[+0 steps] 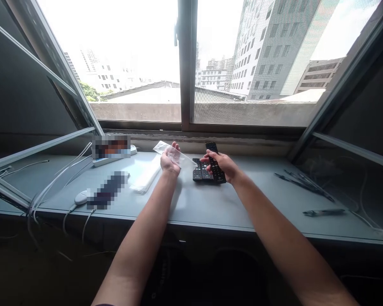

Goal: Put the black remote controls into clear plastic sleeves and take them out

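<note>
My left hand [170, 161] holds a clear plastic bag [185, 160], long and narrow, which slants across the palm with its lower end towards the right. A black remote control [212, 148] is gripped in my right hand [223, 163], tilted, with its buttons facing me. Behind and below that hand, more black remote controls [197, 172] lie side by side on the table; my fingers and the held remote partly cover them. Left of my left hand, a flat stack of clear plastic bags [145, 176] rests on the tabletop.
Several pens [306, 185] lie at the right of the table [274, 221], with another pen [324, 212] nearer the edge. At the left are a white round device [81, 197], blurred-out items and loose cables [55, 174]. A window [187, 85] stands behind.
</note>
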A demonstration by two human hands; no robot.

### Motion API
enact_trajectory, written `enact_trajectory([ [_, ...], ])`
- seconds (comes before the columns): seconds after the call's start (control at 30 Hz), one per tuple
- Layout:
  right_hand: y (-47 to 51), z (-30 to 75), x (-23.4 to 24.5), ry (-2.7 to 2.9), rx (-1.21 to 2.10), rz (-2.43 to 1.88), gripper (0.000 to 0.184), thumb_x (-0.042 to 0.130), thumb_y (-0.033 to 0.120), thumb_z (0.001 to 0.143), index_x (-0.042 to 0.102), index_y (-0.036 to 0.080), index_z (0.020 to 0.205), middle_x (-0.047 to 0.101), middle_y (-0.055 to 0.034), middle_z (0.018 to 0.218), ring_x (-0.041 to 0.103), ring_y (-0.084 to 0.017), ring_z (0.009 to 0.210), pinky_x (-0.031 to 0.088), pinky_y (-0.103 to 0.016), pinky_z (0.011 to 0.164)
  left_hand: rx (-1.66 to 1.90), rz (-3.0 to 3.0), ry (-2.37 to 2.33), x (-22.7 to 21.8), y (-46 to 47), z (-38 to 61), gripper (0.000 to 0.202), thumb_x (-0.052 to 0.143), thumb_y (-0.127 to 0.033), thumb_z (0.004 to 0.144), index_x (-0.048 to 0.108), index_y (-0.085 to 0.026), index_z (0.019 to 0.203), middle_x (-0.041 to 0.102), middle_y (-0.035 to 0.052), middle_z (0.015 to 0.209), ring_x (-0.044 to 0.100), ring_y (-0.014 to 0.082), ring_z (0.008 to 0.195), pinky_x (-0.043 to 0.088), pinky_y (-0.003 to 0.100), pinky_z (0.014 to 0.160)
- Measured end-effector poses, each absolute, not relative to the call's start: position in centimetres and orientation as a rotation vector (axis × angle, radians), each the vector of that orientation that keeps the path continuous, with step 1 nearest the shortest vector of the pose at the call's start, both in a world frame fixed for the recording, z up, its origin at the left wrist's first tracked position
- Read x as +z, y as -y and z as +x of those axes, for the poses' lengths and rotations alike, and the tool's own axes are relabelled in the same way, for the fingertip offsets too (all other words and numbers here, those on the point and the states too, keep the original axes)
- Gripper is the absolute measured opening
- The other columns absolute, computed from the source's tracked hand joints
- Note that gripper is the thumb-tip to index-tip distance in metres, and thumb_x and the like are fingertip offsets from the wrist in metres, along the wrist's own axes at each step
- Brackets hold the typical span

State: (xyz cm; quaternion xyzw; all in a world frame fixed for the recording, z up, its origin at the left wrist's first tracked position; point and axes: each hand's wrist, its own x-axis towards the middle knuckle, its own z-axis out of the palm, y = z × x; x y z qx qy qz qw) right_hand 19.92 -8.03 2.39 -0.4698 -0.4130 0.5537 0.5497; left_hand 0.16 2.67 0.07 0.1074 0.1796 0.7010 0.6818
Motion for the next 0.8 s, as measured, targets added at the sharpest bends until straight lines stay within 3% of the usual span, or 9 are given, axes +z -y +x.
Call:
enact_trajectory([
  [0.07, 8.4, 19.9, 2.6, 1.056, 1.323, -1.113, 0.026, 0.069, 0.040, 0.109, 0.074, 0.014, 0.104, 0.082, -0.0119, 0.104, 0.072, -0.013, 0.057, 0.057, -0.022, 0.044, 1.458, 0.311, -0.420, 0.0, -2.3, 0.6, 0.045, 0.045, -0.017, 0.106, 0.069, -0.011, 0.143, 0.080, 0.0154, 0.128, 0.079, 0.0191, 0.110, 0.060, 0.028, 0.104],
  [0.23, 9.1, 20.0, 2.2, 1.412, 1.611, -1.117, 0.044, 0.074, 0.050, 0.104, 0.075, 0.014, 0.130, 0.078, -0.0081, 0.072, 0.072, -0.018, 0.052, 0.060, -0.024, 0.048, 1.137, 0.548, -0.443, -0.2, -1.4, 1.6, 0.047, 0.052, -0.014, 0.102, 0.067, -0.010, 0.147, 0.078, 0.0166, 0.134, 0.076, 0.0228, 0.123, 0.058, 0.031, 0.111],
  [0.37, 9.2, 19.6, 1.5, 1.603, 1.806, -1.009, 0.053, 0.083, 0.053, 0.096, 0.074, 0.020, 0.136, 0.084, -0.0125, 0.107, 0.081, -0.022, 0.070, 0.065, -0.027, 0.053, 1.108, 0.606, -0.365, -0.1, -0.9, 1.9, 0.051, 0.049, -0.012, 0.102, 0.065, -0.012, 0.150, 0.073, 0.0160, 0.144, 0.070, 0.0235, 0.135, 0.055, 0.033, 0.118],
  [0.53, 9.6, 19.5, 1.4, 1.745, 1.883, -0.989, 0.053, 0.084, 0.057, 0.094, 0.078, 0.023, 0.134, 0.076, -0.0127, 0.141, 0.080, -0.017, 0.069, 0.063, -0.023, 0.053, 1.175, 0.544, -0.379, 0.2, -1.1, 1.4, 0.050, 0.050, -0.008, 0.102, 0.065, -0.012, 0.150, 0.072, 0.0157, 0.146, 0.070, 0.0235, 0.136, 0.054, 0.034, 0.119],
  [0.63, 10.1, 19.5, 2.0, 1.826, 1.937, -0.961, 0.053, 0.084, 0.057, 0.093, 0.079, 0.024, 0.134, 0.073, -0.0116, 0.145, 0.080, -0.015, 0.070, 0.060, -0.019, 0.052, 1.193, 0.507, -0.405, 0.2, -1.5, 1.0, 0.048, 0.050, -0.009, 0.104, 0.064, -0.009, 0.149, 0.073, 0.0171, 0.143, 0.072, 0.0224, 0.132, 0.056, 0.032, 0.116],
  [0.8, 10.8, 19.3, 3.0, 1.993, 2.072, -0.893, 0.051, 0.087, 0.052, 0.092, 0.081, 0.023, 0.133, 0.080, -0.0092, 0.130, 0.080, -0.014, 0.070, 0.057, -0.018, 0.054, 1.230, 0.492, -0.445, 0.2, -1.9, 0.6, 0.048, 0.048, -0.008, 0.104, 0.065, -0.010, 0.149, 0.075, 0.0171, 0.140, 0.075, 0.0217, 0.127, 0.058, 0.030, 0.112],
])
